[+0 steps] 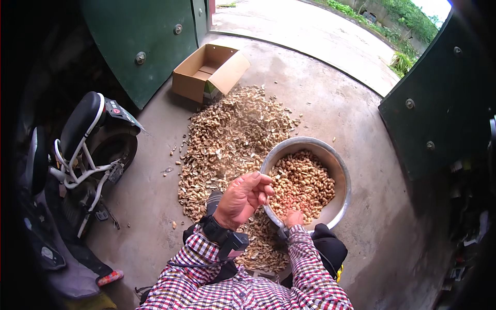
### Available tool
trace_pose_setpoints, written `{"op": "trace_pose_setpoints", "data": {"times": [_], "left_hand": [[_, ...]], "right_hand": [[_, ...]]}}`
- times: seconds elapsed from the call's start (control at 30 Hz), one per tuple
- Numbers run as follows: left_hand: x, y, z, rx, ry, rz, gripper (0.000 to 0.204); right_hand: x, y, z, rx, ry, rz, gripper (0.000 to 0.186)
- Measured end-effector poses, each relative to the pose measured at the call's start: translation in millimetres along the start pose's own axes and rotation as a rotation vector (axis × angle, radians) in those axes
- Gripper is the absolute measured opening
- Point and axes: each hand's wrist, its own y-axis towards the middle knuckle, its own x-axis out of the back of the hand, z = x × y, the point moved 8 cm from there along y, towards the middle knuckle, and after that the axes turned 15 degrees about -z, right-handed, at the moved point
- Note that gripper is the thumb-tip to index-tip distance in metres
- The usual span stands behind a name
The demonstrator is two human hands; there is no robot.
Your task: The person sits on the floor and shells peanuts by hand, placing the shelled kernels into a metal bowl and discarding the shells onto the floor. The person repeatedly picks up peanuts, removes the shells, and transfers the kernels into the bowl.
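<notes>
A wide metal basin [342, 178] of unshelled peanuts [310, 175] stands before me, slightly right. Reddish shelled kernels [287, 201] show in its near left part. My left hand [244, 199] is raised by the basin's left rim, palm turned up, fingers curled in toward the thumb. Whatever those fingers may hold is too small to make out. Inside the basin's near edge, my right hand [294, 218] reaches down at the peanuts, its fingers mostly hidden. A broad heap of peanut shells [227, 139] covers the floor left of the basin and continues between my legs.
An open cardboard box [188, 85] sits behind the heap. Green metal doors [139, 31] flank a doorway onto pale paving [305, 31]. A small two-wheeled vehicle with a black seat [82, 119] stands at the left. Bare concrete floor [372, 217] shows to the right of the basin.
</notes>
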Motion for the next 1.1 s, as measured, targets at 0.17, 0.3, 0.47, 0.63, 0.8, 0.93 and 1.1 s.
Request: {"op": "trace_pose_setpoints", "data": {"times": [0.17,0.3,0.47,0.63,0.8,0.93,1.1], "left_hand": [[-14.4,5.0,4.1,-0.001,0.017,0.002,0.027],[-18.3,13.1,20.1,0.027,0.039,-0.004,0.027],[-20.6,25.1,43.2,0.021,0.137,-0.135,0.028],[-12.6,34.2,72.1,0.148,0.102,-0.302,0.038],[-21.6,31.5,111.9,0.399,-0.039,-0.165,0.053],[-34.9,36.5,118.5,0.314,-0.247,0.028,0.053],[-10.7,49.8,114.0,0.182,-0.245,-0.052,0.039]], "right_hand": [[6.0,9.3,-6.6,-0.028,-0.023,0.01,0.024],[20.3,25.5,-17.1,0.023,0.231,-0.239,0.01],[85.4,74.1,-9.4,-0.02,0.615,-0.377,0.02],[241.7,49.7,63.8,0.249,1.075,-0.407,0.017],[335.0,-51.7,128.6,0.672,1.002,-0.548,0.014],[306.2,-72.3,134.1,0.767,0.945,-0.588,0.014],[299.4,-82.8,146.1,0.825,0.896,-0.584,0.014]]}}
